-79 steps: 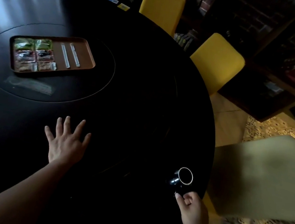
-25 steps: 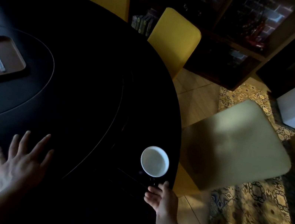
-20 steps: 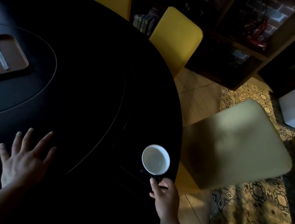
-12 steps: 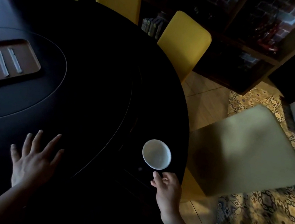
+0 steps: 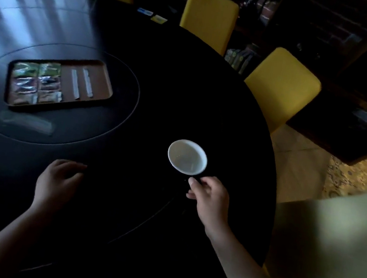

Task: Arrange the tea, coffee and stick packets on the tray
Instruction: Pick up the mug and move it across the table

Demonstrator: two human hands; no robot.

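A brown tray (image 5: 101, 76) lies on the inner disc of the round black table (image 5: 164, 75). Several tea and coffee packets (image 5: 36, 84) fill its left half in a grid. Two white stick packets (image 5: 81, 83) lie side by side on its right half. My right hand (image 5: 210, 195) grips the handle of a black mug (image 5: 187, 156) with a white inside, held above the table right of the tray. My left hand (image 5: 57, 181) rests near the table's front with its fingers curled and nothing in it.
Three yellow chairs (image 5: 281, 87) stand around the far and right side of the table. Two small packets (image 5: 152, 15), blue and yellow, lie at the far table edge. A pale cushioned seat (image 5: 334, 249) is at the right. Dark shelves (image 5: 359, 71) line the wall behind.
My right hand has closed on the mug's handle and carried it from the table's right edge toward the middle. My left hand's fingers have curled. The view swung left, showing the whole tray.
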